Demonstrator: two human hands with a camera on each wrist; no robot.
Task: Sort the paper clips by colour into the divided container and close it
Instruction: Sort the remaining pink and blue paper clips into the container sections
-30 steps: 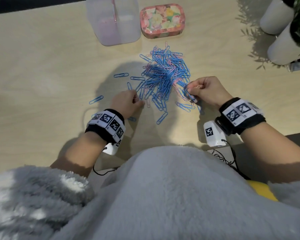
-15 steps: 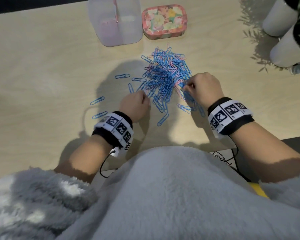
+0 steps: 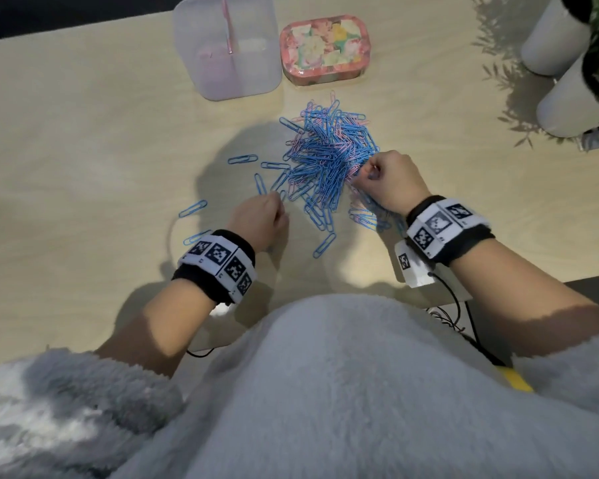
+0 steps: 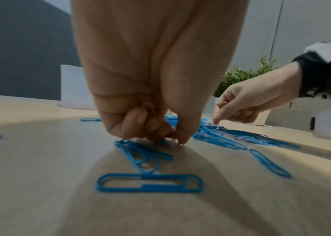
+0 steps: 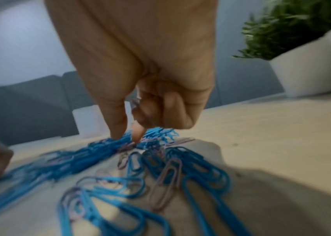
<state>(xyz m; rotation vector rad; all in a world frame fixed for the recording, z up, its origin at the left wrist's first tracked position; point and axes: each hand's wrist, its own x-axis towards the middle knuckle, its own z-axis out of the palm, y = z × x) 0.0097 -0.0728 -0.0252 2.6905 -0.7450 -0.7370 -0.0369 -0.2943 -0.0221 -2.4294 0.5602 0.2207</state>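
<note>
Two hands at the clip pile [image 3: 329, 157]: right hand [image 3: 389, 183] nearer, grip pinching pink clips, pile just left; left hand [image 3: 260, 219] pinching a clip at the desk [image 3: 83, 133].

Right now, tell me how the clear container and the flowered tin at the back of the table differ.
The clear container is see-through plastic; the flowered tin is opaque, pink with a flower print. The container stands taller and the tin sits lower and flatter. The container is open on top with a pink divider down its middle; the tin shows only its printed top. Both rest on the table side by side, behind the paper clips, and neither hand touches them.
</note>
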